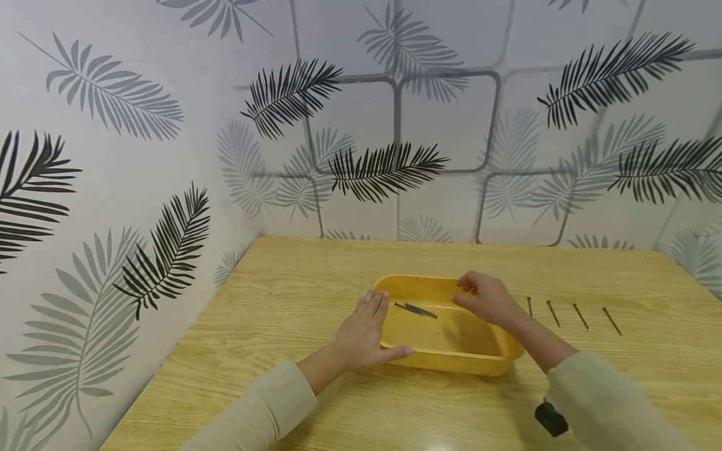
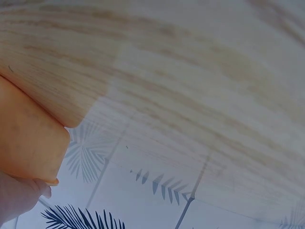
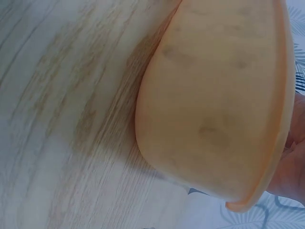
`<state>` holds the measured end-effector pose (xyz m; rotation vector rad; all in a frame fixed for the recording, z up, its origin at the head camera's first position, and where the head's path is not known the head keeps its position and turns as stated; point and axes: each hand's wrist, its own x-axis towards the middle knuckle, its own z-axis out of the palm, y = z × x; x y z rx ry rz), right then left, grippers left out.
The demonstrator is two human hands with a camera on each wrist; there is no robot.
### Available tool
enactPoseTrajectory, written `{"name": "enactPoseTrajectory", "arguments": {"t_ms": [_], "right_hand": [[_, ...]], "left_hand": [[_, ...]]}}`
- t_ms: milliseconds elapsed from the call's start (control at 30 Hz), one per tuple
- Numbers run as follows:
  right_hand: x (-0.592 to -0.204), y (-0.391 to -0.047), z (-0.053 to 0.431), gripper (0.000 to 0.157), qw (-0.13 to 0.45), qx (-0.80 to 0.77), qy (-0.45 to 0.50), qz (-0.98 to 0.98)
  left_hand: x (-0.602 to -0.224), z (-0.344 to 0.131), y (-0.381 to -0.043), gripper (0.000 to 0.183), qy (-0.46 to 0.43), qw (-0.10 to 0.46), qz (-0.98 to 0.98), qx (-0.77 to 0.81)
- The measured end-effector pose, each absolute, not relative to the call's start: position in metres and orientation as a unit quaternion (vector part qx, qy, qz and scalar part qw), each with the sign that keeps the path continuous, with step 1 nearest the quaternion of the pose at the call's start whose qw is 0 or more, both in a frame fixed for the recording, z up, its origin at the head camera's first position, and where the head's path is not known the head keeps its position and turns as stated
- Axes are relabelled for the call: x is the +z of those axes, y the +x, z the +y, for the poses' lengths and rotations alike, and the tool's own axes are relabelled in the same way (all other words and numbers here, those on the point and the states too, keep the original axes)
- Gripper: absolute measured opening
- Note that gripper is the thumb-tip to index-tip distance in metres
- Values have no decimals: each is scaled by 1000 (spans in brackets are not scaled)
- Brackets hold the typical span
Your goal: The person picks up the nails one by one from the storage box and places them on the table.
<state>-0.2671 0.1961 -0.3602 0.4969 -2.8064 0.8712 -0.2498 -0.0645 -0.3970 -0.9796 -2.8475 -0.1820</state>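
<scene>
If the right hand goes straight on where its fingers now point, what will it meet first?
Probably the loose nails inside the yellow tray. The right hand points left, over it. Depth is unclear: if higher, it may pass above them towards the left hand.

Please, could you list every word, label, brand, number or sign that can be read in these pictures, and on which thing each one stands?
No text can be read in any view.
Yellow tray: no lettering on the sides shown.
Wall: printed leaves and lines only.
Nails in the tray, nails on the table: too small to tell.
Dark object by the right sleeve: too small to tell.
</scene>
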Motion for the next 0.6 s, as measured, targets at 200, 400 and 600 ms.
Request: {"name": "enactPoseTrajectory", "arguments": {"t_ms": [200, 400, 600], "right_hand": [[-362, -267, 193, 34, 71, 292, 163, -940], [-366, -270, 189, 36, 61, 285, 154, -944], [-372, -273, 186, 35, 50, 278, 153, -947]], "left_hand": [[-397, -64, -250, 101, -323, 62, -942, -61], [-397, -64, -250, 100, -320, 60, -943, -64], [-397, -64, -250, 100, -319, 59, -944, -65]]}}
